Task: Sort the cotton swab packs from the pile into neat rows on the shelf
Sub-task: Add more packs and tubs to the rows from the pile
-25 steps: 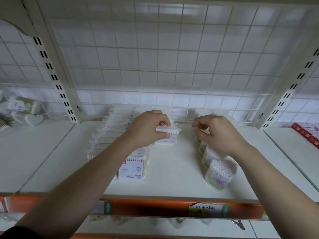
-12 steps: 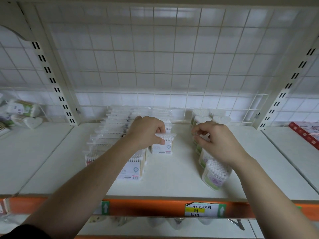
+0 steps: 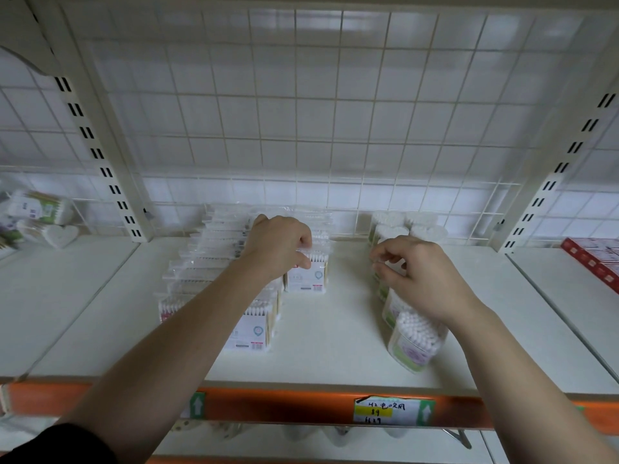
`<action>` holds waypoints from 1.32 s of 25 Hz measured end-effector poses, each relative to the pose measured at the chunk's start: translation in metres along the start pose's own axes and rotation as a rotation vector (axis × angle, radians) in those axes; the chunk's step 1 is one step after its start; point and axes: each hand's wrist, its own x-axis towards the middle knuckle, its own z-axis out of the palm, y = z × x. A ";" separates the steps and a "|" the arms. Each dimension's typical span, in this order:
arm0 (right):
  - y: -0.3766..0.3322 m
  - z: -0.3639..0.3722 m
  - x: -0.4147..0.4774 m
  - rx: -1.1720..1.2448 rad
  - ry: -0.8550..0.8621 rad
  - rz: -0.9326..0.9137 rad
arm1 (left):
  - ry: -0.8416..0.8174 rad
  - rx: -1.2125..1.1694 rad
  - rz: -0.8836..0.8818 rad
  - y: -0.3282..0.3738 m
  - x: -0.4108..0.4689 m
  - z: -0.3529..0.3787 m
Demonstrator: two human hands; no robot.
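One-handed work: pinches with the left hand (image 3: 278, 246) the top seam of a cotton swab pack (image 3: 306, 279), upright on the shelf (image 3: 328, 349) just under it, long side running left to right, at the front of the rightmost of the rows (image 3: 207, 252). Holds the right hand (image 3: 413, 276) curled above the tubs (image 3: 415, 339), farther off; cannot tell if gripping anything.

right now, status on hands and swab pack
Left hand pinches swab pack, upright on shelf. Right hand curled above round tubs, grip unclear. Tubs clear of pack.

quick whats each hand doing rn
Left hand: pinching the top of a flat swab pack.
Right hand: fingers curled, cannot tell if it holds anything.
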 end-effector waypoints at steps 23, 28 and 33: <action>-0.026 -0.004 0.010 0.005 0.059 -0.101 | 0.374 0.010 -0.070 -0.008 -0.041 -0.009; -0.067 0.010 0.018 0.027 0.069 -0.112 | 0.483 0.039 -0.101 -0.036 -0.076 -0.020; -0.125 0.045 0.039 0.051 0.050 -0.110 | 0.517 0.044 -0.146 -0.097 -0.109 -0.037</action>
